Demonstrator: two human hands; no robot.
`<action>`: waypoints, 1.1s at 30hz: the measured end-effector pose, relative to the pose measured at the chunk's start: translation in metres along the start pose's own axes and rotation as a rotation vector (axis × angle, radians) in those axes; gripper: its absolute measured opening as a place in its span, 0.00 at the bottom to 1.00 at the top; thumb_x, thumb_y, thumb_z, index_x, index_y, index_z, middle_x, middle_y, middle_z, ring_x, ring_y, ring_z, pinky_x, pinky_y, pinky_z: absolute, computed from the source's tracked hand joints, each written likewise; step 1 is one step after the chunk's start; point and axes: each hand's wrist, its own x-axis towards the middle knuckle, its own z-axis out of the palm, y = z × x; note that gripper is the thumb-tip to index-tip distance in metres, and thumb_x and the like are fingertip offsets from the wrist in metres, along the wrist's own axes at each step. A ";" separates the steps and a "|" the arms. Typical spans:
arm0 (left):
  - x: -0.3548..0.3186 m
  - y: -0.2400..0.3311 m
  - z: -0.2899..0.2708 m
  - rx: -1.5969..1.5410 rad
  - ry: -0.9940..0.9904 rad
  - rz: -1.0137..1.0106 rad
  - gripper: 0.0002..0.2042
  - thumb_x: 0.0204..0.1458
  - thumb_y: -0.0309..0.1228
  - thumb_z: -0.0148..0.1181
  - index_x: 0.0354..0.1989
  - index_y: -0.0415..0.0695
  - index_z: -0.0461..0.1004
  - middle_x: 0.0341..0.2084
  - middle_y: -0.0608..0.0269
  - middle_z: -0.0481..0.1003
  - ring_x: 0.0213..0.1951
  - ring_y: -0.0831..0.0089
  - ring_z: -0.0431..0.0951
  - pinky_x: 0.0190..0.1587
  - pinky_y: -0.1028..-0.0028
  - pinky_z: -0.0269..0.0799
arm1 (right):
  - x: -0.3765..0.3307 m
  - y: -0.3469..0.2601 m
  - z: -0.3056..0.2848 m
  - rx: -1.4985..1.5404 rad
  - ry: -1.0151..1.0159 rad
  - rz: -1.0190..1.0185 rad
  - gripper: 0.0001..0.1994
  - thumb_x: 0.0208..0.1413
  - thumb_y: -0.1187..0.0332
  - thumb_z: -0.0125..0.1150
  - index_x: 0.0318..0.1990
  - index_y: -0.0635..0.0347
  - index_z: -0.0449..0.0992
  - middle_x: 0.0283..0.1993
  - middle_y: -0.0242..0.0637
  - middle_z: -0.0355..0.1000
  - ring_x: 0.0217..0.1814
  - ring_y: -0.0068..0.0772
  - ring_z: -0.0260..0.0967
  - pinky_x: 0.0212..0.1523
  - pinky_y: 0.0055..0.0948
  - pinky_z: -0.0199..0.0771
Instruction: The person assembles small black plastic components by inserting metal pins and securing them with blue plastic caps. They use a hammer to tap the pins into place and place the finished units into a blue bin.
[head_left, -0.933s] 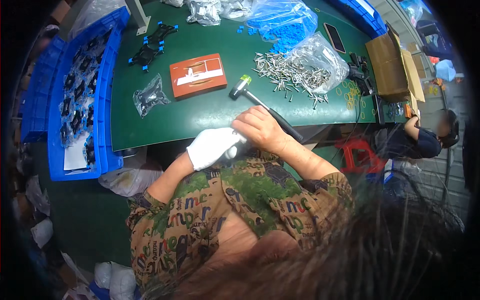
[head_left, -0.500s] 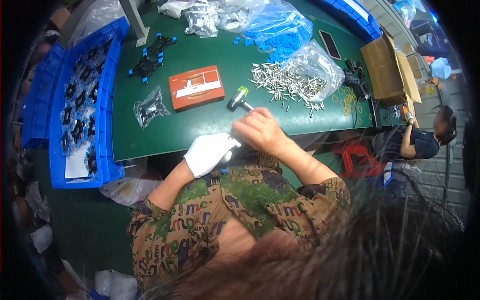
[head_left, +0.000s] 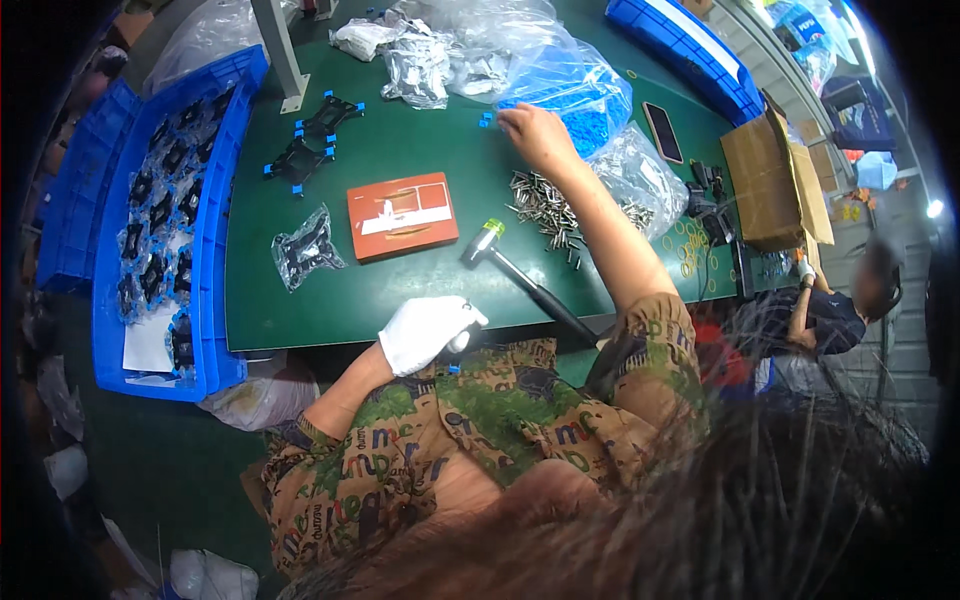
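Note:
My left hand [head_left: 425,333], in a white glove, is closed at the near table edge, around something mostly hidden. A dark bit shows at its fingertips and a small blue piece below it. Bare, my right hand [head_left: 540,138] reaches far over the table, fingers curled together beside a few loose blue caps [head_left: 486,120] and the clear bag of blue caps [head_left: 590,125]. Whether its fingertips pinch anything is hidden. Under my right forearm lie a pile of metal pins [head_left: 545,208] and a hammer [head_left: 520,280], its handle toward me.
A red-brown box [head_left: 402,240] lies mid-table beside a bagged black part [head_left: 307,248]. Black blue-tipped brackets [head_left: 305,155] lie farther back. A blue crate [head_left: 215,340] of bagged parts stands left; a phone [head_left: 662,132] and cardboard box [head_left: 765,180] lie right. Another person [head_left: 825,320] works at far right.
My right hand has moved from beside my left hand out to the blue caps, uncovering the hammer's handle. The left hand keeps its closed hold near the table edge.

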 end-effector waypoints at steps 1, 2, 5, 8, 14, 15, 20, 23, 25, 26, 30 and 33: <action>0.001 -0.003 0.001 -0.029 0.004 0.033 0.14 0.67 0.37 0.50 0.44 0.43 0.82 0.25 0.65 0.76 0.27 0.78 0.74 0.35 0.75 0.72 | 0.011 0.005 0.009 -0.004 -0.021 0.005 0.10 0.62 0.64 0.57 0.44 0.55 0.82 0.41 0.45 0.77 0.44 0.54 0.75 0.46 0.49 0.75; 0.001 -0.005 0.000 -0.022 0.002 0.030 0.14 0.67 0.37 0.50 0.44 0.43 0.82 0.25 0.65 0.76 0.27 0.78 0.74 0.35 0.75 0.72 | 0.020 0.010 0.016 -0.022 -0.033 0.014 0.10 0.61 0.64 0.57 0.44 0.55 0.82 0.41 0.45 0.77 0.45 0.54 0.76 0.46 0.49 0.75; -0.001 -0.002 -0.002 -0.028 -0.003 0.028 0.14 0.67 0.37 0.50 0.44 0.43 0.82 0.24 0.65 0.76 0.27 0.78 0.73 0.35 0.75 0.72 | 0.038 0.016 0.029 -0.048 -0.085 0.028 0.11 0.60 0.64 0.58 0.45 0.54 0.82 0.42 0.44 0.77 0.46 0.54 0.76 0.47 0.49 0.76; 0.000 -0.009 -0.002 -0.091 -0.019 0.016 0.14 0.67 0.37 0.50 0.44 0.43 0.82 0.24 0.65 0.76 0.27 0.78 0.73 0.34 0.75 0.72 | 0.045 0.024 0.035 -0.094 -0.203 -0.048 0.11 0.60 0.63 0.58 0.45 0.54 0.82 0.42 0.44 0.77 0.46 0.53 0.76 0.47 0.48 0.76; 0.004 -0.013 0.000 -0.036 -0.047 0.012 0.14 0.67 0.37 0.50 0.44 0.44 0.81 0.23 0.65 0.75 0.26 0.76 0.73 0.33 0.73 0.73 | 0.041 0.025 0.026 -0.078 -0.196 -0.074 0.12 0.57 0.62 0.64 0.45 0.55 0.82 0.41 0.44 0.79 0.44 0.46 0.78 0.45 0.42 0.78; 0.004 -0.007 -0.001 -0.008 -0.063 -0.018 0.13 0.66 0.36 0.50 0.44 0.45 0.81 0.24 0.64 0.75 0.26 0.75 0.74 0.33 0.72 0.73 | 0.035 0.019 0.021 -0.070 -0.167 -0.092 0.12 0.57 0.61 0.66 0.45 0.55 0.82 0.40 0.43 0.79 0.43 0.42 0.79 0.44 0.40 0.78; -0.012 0.010 -0.010 0.700 0.029 0.338 0.09 0.61 0.32 0.51 0.42 0.48 0.78 0.30 0.58 0.76 0.30 0.56 0.80 0.33 0.62 0.77 | -0.039 -0.077 -0.061 0.829 -0.449 0.213 0.09 0.60 0.65 0.67 0.42 0.60 0.80 0.38 0.31 0.76 0.41 0.21 0.72 0.44 0.29 0.75; -0.015 0.014 -0.006 0.839 0.068 0.336 0.08 0.59 0.34 0.53 0.35 0.46 0.77 0.27 0.57 0.77 0.28 0.55 0.80 0.30 0.59 0.76 | -0.115 -0.126 -0.083 0.900 -0.542 0.070 0.07 0.59 0.69 0.67 0.42 0.61 0.80 0.39 0.32 0.77 0.43 0.24 0.74 0.47 0.29 0.74; -0.013 0.007 0.001 0.927 0.086 0.347 0.08 0.59 0.35 0.53 0.33 0.45 0.76 0.25 0.56 0.77 0.27 0.55 0.80 0.29 0.58 0.76 | -0.147 -0.144 -0.082 0.916 -0.555 0.035 0.08 0.59 0.69 0.67 0.43 0.61 0.80 0.39 0.34 0.77 0.44 0.26 0.74 0.48 0.28 0.73; -0.014 0.008 0.003 0.957 0.055 0.318 0.09 0.60 0.35 0.53 0.33 0.45 0.76 0.24 0.55 0.77 0.26 0.54 0.80 0.29 0.58 0.76 | -0.156 -0.149 -0.081 0.952 -0.608 0.066 0.08 0.59 0.69 0.66 0.43 0.62 0.80 0.39 0.34 0.77 0.45 0.27 0.75 0.48 0.28 0.73; -0.018 0.015 0.010 0.909 -0.045 0.227 0.11 0.62 0.37 0.52 0.32 0.44 0.75 0.24 0.54 0.77 0.27 0.52 0.80 0.29 0.58 0.76 | -0.189 -0.157 -0.072 0.901 -0.504 0.131 0.08 0.60 0.69 0.66 0.43 0.62 0.79 0.39 0.34 0.77 0.43 0.29 0.75 0.46 0.29 0.73; -0.021 0.018 0.015 0.803 -0.071 0.170 0.12 0.62 0.37 0.51 0.32 0.44 0.75 0.25 0.53 0.78 0.28 0.51 0.79 0.31 0.58 0.76 | -0.200 -0.161 -0.078 0.733 -0.514 0.032 0.11 0.64 0.64 0.58 0.44 0.63 0.78 0.41 0.45 0.77 0.45 0.49 0.75 0.47 0.41 0.73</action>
